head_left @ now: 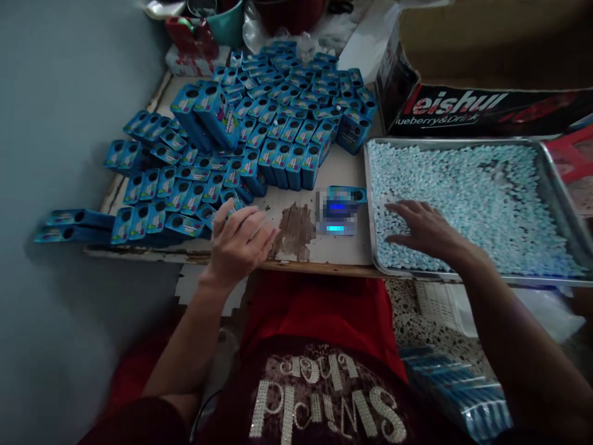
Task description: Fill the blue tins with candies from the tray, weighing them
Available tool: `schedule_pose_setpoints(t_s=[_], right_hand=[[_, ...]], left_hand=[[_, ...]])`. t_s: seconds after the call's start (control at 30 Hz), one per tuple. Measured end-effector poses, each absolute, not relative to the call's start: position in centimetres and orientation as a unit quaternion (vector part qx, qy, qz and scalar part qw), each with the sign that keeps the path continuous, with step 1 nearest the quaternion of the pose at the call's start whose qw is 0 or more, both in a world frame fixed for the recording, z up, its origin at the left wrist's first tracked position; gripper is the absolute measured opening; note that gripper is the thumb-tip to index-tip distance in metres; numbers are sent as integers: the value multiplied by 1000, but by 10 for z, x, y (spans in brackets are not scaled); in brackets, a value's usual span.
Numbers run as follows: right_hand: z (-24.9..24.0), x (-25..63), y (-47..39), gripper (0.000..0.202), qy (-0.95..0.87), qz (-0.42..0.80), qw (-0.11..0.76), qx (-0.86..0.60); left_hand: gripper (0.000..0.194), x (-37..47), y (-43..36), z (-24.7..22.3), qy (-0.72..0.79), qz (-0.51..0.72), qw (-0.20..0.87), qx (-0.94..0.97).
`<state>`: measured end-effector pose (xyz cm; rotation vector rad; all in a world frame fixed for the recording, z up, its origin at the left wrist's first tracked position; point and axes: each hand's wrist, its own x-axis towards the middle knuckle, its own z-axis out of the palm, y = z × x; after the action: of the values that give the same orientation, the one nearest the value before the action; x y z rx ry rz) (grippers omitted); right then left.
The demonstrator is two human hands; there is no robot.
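Observation:
My left hand (243, 240) is at the table's front edge, beside the nearest blue tins, its fingers loosely bent and slightly apart. Nothing shows in it, though the palm side is hidden. Small blue printed tins (280, 162) with round dark holes in their tops stand packed in rows. My right hand (424, 230) hovers over or touches the left part of a metal tray (370, 185), thumb and fingers spread. Pale blue and white small candies (467, 185) cover the tray's bottom. Between my hands, near the tray, lies one blue tin (345, 194), partly blurred out by pixels.
An open black cardboard box (463, 111) stands behind the tray. Two tins (199, 117) rest higher, on top of others. A red tape dispenser (192, 40) and a teal bowl (227, 25) are at the back left. A wall (55, 123) borders the left side.

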<state>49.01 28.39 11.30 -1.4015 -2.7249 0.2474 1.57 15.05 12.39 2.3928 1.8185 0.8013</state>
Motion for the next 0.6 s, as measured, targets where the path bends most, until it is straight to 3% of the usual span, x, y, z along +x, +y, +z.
schedule_pose_setpoints(t_s=[0.07, 0.23, 0.33, 0.47, 0.6], right_hand=[[110, 497, 281, 59, -891, 59, -21, -449], [108, 492, 288, 29, -885, 87, -93, -448], [104, 497, 304, 21, -840, 188, -53, -507], [113, 505, 323, 36, -726, 394, 86, -557], [136, 497, 328, 49, -639, 524, 89, -557]], left_hand=[[18, 33, 167, 122, 566, 247, -44, 785], [14, 44, 186, 123, 540, 274, -92, 791], [13, 52, 190, 120, 535, 276, -74, 795], [31, 65, 199, 111, 549, 348, 22, 760], [69, 87, 222, 86, 558, 447, 207, 668]])
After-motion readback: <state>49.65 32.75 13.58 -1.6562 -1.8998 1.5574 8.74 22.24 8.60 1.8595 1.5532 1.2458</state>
